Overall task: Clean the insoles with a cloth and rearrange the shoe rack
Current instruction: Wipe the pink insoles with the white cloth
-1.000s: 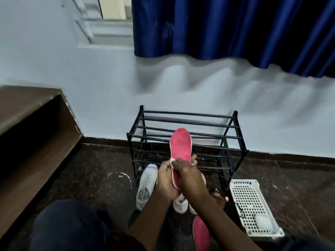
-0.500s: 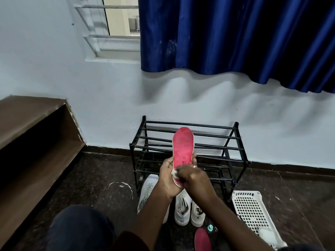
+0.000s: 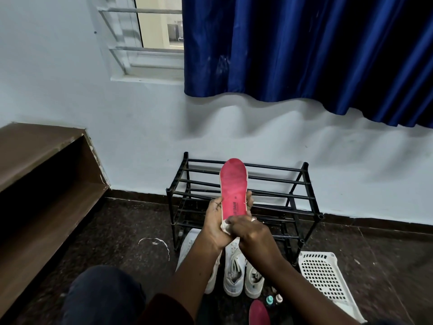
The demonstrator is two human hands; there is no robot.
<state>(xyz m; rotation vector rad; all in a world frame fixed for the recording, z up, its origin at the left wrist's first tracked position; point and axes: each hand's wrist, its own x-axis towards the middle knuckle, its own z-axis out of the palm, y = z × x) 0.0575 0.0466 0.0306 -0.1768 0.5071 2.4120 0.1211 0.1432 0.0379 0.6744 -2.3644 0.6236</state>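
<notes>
Dark blue pleated curtain [image 3: 304,55] on wall above. Brown wooden shelf unit [image 3: 35,148] at left. Black metal-bar shoe rack [image 3: 269,184] against wall, tiers bare. White perforated plastic basket [image 3: 325,277] on floor, right of rack. Three white lace-up sneakers [image 3: 232,275] just in front of rack. Pink foam insole [image 3: 233,191] upright, toe up, in front of rack. Left hand [image 3: 216,221] wraps its heel end. Right hand [image 3: 250,233] curled, pressing white cloth [image 3: 226,228] on heel; cloth mostly hidden. Second pink insole [image 3: 259,313] on floor, bottom edge
</notes>
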